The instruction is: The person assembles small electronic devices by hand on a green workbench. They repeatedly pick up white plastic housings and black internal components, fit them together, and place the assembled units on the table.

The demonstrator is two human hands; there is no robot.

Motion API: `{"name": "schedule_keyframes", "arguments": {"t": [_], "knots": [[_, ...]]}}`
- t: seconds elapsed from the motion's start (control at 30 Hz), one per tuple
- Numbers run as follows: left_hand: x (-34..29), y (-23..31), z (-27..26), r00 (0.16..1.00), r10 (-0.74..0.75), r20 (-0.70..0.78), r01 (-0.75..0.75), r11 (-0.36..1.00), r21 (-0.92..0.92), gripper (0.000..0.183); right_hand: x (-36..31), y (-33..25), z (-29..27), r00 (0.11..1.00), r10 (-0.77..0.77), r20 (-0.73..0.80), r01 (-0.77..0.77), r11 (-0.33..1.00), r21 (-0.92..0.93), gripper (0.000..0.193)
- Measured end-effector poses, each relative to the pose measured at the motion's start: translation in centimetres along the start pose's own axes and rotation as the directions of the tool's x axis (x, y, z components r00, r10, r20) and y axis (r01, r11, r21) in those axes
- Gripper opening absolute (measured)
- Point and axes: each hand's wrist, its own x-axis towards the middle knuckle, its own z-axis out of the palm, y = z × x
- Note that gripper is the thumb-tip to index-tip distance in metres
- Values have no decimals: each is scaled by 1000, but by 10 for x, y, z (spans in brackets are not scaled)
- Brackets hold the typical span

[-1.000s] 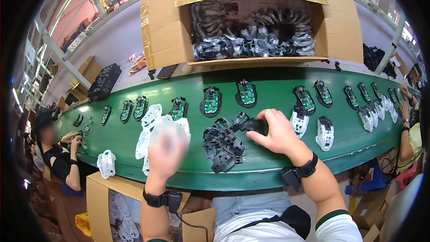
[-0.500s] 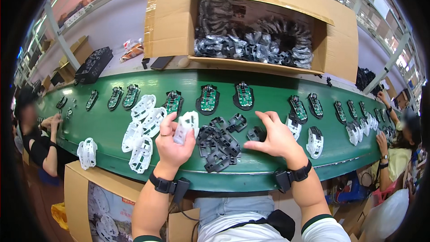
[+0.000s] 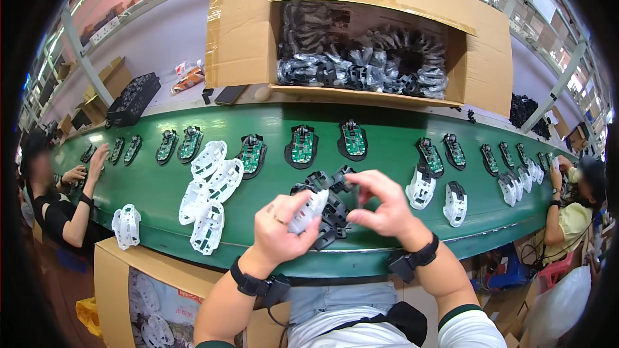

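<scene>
A green counter [image 3: 387, 125] stretches before us, a large cardboard box [image 3: 237, 42] beyond its far edge. Toward the middle of the near edge lies a heap of black plastic pieces [image 3: 335, 211]. Over its right side our right hand [image 3: 380, 203] curves; we cannot tell whether it grips anything. At the heap's left, our left hand [image 3: 280, 231] is clamped on a white shell [image 3: 308, 212].

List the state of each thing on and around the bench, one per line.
White shell: held, tilted
Left hand: closed on it
Right hand: fingers bent, grip unclear
Dark parts: loosely piled
Overlapping white shells: lying unheld
Circuit boards: face up, uncovered
Upper cardboard box: open
Lower cardboard box: open
</scene>
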Motion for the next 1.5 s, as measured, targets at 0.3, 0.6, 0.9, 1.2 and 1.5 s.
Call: {"name": "schedule_keyframes", "arguments": {"t": [0.3, 0.6, 0.9, 1.2, 1.5], "knots": [[-11, 14, 11, 998, -55, -7, 54, 991, -124, 49, -10, -19, 31, 990, -127, 64, 135, 981, -140, 86], [-22, 3, 14, 985, -164, -46, 143, 944, -297, 49, -3, -25, 34, 947, -291, 138, 319, 902, -290, 105], [-13, 8, -2, 996, 44, 74, -27, 975, -219, 57, -6, -15, 39, 972, -184, 146, 163, 977, 139, 88], [-12, 22, 9, 992, 123, 19, -121, 987, -103, 63, -7, -19, 37, 988, -20, 153, -13, 978, 207, 63], [-5, 17, -12, 981, 188, -41, -188, 982, -3, 26, -5, -29, 46, 944, -327, 45, 319, 938, 137, 49]]}}
